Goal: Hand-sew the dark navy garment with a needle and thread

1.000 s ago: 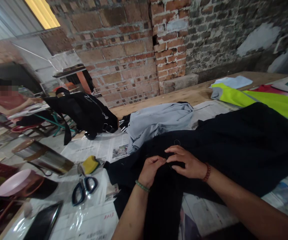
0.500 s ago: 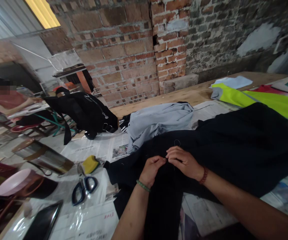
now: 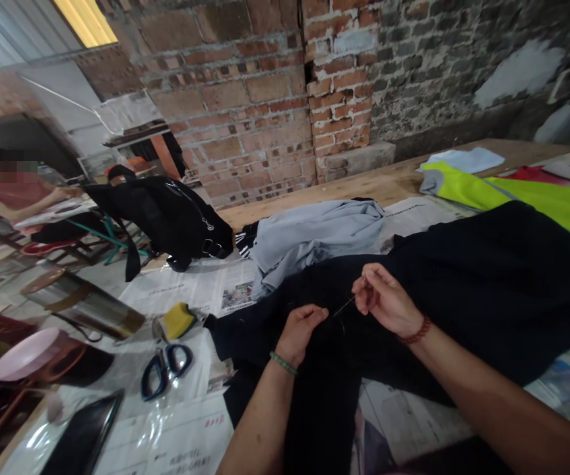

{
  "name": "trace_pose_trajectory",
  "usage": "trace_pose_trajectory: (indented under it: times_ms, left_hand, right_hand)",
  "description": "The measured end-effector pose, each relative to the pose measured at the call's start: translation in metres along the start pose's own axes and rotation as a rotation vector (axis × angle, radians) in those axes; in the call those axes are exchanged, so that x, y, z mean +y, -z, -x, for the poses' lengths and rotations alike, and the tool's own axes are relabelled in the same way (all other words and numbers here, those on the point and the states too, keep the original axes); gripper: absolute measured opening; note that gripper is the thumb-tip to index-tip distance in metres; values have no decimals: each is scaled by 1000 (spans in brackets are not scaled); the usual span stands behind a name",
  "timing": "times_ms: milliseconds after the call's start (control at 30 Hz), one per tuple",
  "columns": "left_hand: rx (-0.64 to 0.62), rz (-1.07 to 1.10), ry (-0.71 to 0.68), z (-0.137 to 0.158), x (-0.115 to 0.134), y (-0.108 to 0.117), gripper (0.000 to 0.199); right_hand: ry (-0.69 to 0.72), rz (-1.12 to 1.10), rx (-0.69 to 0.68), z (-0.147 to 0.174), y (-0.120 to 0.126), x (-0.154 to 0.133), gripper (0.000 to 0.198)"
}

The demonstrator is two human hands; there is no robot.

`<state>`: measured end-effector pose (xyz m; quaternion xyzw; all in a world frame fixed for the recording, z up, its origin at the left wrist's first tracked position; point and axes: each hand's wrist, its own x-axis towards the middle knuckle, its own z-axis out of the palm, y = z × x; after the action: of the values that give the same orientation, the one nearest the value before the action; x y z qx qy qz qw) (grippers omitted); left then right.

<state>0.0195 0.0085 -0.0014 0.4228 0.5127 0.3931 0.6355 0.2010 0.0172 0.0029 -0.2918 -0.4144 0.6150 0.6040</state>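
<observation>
A dark navy garment [image 3: 493, 284] lies spread over the newspaper in front of me. My left hand [image 3: 301, 336], with a green bead bracelet, pinches a fold of its cloth between thumb and fingertips. Just to the right and a little higher, my right hand [image 3: 381, 303], wearing a red bead bracelet, is closed in a pinch. A pale thread [image 3: 345, 306] runs taut from the cloth near the left fingertips up to the right fingers. Whether a needle is held there is too small to tell.
Blue-handled scissors [image 3: 166, 371], a yellow sponge [image 3: 179, 320], a phone [image 3: 84, 435] and a metal flask [image 3: 84, 307] lie at the left. Behind are a black backpack [image 3: 176, 221] and grey cloth [image 3: 319, 227]. A neon vest [image 3: 537, 198] is at the right. Another person [image 3: 8, 194] sits far left.
My right hand has moved up and right, away from the left hand, drawing the thread out from the cloth. The left hand has stayed pinched on the fabric.
</observation>
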Motion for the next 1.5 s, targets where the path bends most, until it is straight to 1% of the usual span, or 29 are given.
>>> trace_pose_trajectory:
  times_ms: [100, 200, 367, 733, 933, 1067, 1300, 1400, 1500]
  left_hand:
    - [-10, -8, -4, 0, 0, 0, 24]
    - [-4, -20, -3, 0, -1, 1, 23]
    - [-6, -15, 6, 0, 0, 0, 23]
    - [-8, -44, -19, 1, 1, 0, 22]
    - [-21, -25, 3, 1, 0, 1, 22]
    - [-28, -18, 15, 1, 1, 0, 22]
    - [-31, -38, 15, 1, 1, 0, 24]
    - [-35, -51, 7, 1, 1, 0, 22]
    - [-36, -81, -11, 3, 2, 2, 20]
  right_hand:
    - [10, -116, 77, -8, 13, -2, 14]
    - [53, -157, 139, -16, 27, -1, 12]
    - [210, -196, 232, -24, 44, -1, 9]
    - [635, -46, 476, -29, 54, -21, 11]
    - [737, 43, 586, -33, 58, -21, 9]
    - [807, 174, 702, -34, 59, -18, 9]
    - [741, 644, 883, -21, 54, -22, 18]
    - [742, 776, 907, -16, 52, -26, 20]
    - [749, 809, 892, -15, 53, -26, 20]
